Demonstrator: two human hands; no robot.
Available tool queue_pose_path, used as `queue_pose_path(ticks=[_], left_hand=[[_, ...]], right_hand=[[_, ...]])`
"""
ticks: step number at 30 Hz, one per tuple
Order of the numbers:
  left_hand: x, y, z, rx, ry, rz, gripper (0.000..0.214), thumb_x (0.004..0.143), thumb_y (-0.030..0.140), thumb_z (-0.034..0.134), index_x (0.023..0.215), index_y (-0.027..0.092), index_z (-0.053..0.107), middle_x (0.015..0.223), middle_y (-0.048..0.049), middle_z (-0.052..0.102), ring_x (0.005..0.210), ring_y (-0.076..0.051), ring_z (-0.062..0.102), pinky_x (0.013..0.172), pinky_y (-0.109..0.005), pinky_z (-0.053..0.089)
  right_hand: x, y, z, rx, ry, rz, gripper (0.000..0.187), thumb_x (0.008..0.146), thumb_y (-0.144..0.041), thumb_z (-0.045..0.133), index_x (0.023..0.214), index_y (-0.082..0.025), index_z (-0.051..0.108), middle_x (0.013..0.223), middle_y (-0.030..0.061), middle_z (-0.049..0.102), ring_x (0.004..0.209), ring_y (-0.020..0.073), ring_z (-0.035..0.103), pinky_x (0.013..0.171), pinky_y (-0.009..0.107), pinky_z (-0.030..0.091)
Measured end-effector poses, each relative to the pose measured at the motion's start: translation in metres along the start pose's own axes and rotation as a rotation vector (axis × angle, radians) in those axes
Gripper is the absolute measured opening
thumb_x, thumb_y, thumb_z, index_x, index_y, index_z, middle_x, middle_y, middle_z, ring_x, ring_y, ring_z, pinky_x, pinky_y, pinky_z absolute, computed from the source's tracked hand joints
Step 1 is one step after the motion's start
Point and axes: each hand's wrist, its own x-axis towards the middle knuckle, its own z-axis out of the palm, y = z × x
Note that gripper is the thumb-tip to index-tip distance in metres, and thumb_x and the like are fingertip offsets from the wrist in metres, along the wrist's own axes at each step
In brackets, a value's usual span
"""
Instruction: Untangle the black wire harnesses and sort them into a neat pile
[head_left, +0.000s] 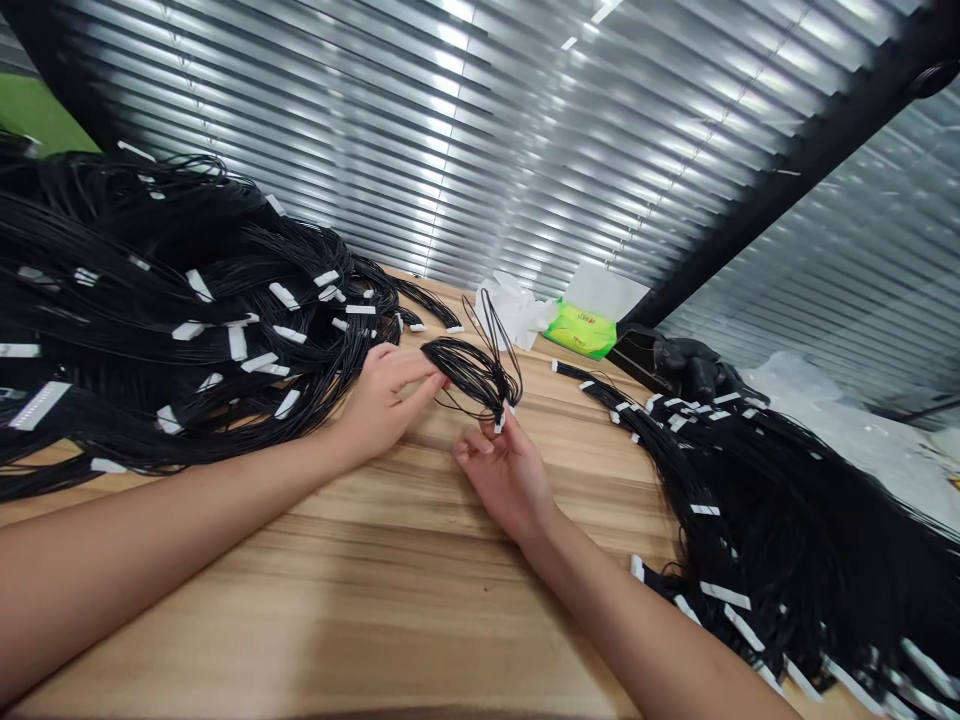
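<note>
Between my hands, above the wooden table [420, 600], is a looped bundle of thin black wires [469, 372]. My left hand [390, 395] pinches the bundle's left side between thumb and fingers. At its lower right end, my right hand [510, 465] grips the wires close to a small white connector [499, 422]. Some wire loops stick up above the bundle. To the left lies a large heap of black wire harnesses [225, 240] with white connectors, close to my left hand. A second harness pile [750, 490] lies right of my right forearm.
At the back of the table are a crumpled white tissue [514, 308] and a green tissue pack [581, 328]. A black box [637, 355] with dark items and clear plastic [840, 410] stand farther right. A ribbed metallic shutter [450, 130] rises behind the table.
</note>
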Motion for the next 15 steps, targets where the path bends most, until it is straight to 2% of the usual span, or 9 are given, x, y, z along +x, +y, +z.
queue_pose_path(ticks=[2,5,8,10,12,13,15], left_hand=[[-0.001,0.0,0.0,-0.06,0.082,-0.03,0.028,0.092,0.033,0.048,0.082,0.02,0.07,0.083,-0.0004,0.07,0.084,-0.016,0.059,0.095,-0.034,0.035],[-0.001,0.001,0.002,-0.268,0.099,-0.094,0.024,0.087,0.038,0.057,0.084,0.02,0.073,0.087,-0.0026,0.072,0.091,-0.018,0.061,0.093,-0.033,0.042],[0.0,0.004,0.004,-0.516,-0.023,-0.203,0.025,0.081,0.039,0.064,0.091,0.018,0.074,0.097,-0.006,0.073,0.096,-0.021,0.064,0.089,-0.032,0.048],[0.001,0.005,0.005,-0.63,-0.116,-0.254,0.026,0.077,0.038,0.068,0.092,0.017,0.073,0.095,-0.0063,0.073,0.091,-0.021,0.066,0.085,-0.032,0.05],[0.0,0.006,0.005,-0.673,-0.151,-0.27,0.024,0.074,0.035,0.071,0.089,0.017,0.073,0.089,-0.0054,0.073,0.084,-0.02,0.066,0.081,-0.031,0.052],[0.0,0.006,0.005,-0.664,-0.121,-0.272,0.021,0.072,0.033,0.073,0.086,0.017,0.072,0.086,-0.0045,0.072,0.081,-0.019,0.066,0.079,-0.031,0.052],[-0.002,0.007,0.005,-0.591,0.02,-0.254,0.017,0.071,0.03,0.074,0.08,0.017,0.069,0.081,-0.0022,0.069,0.077,-0.017,0.063,0.078,-0.03,0.051]], right_hand=[[-0.003,0.0,0.001,-0.025,-0.096,0.056,0.023,0.077,-0.042,0.068,0.069,-0.023,0.057,0.064,-0.0049,0.053,0.052,0.0108,0.035,0.065,0.032,0.043],[-0.009,0.002,0.004,-0.072,-0.205,0.081,0.03,0.074,-0.045,0.07,0.063,-0.022,0.055,0.062,-0.0041,0.051,0.053,0.0113,0.034,0.067,0.032,0.041],[-0.013,0.004,0.005,-0.109,-0.282,0.074,0.032,0.072,-0.047,0.073,0.061,-0.022,0.057,0.057,-0.0041,0.048,0.053,0.0119,0.034,0.065,0.032,0.039],[-0.015,0.006,0.005,-0.116,-0.311,0.077,0.029,0.071,-0.047,0.073,0.064,-0.022,0.061,0.054,-0.0042,0.047,0.054,0.0122,0.035,0.064,0.03,0.037],[-0.016,0.007,0.005,-0.113,-0.32,0.084,0.029,0.071,-0.048,0.073,0.065,-0.022,0.063,0.052,-0.0044,0.046,0.054,0.0126,0.035,0.062,0.029,0.035],[-0.017,0.008,0.005,-0.117,-0.322,0.087,0.029,0.071,-0.048,0.073,0.064,-0.022,0.063,0.051,-0.0044,0.045,0.054,0.0128,0.035,0.062,0.029,0.035],[-0.018,0.007,0.005,-0.138,-0.341,0.082,0.033,0.072,-0.051,0.072,0.059,-0.022,0.061,0.05,-0.0043,0.043,0.053,0.0129,0.034,0.062,0.03,0.035]])
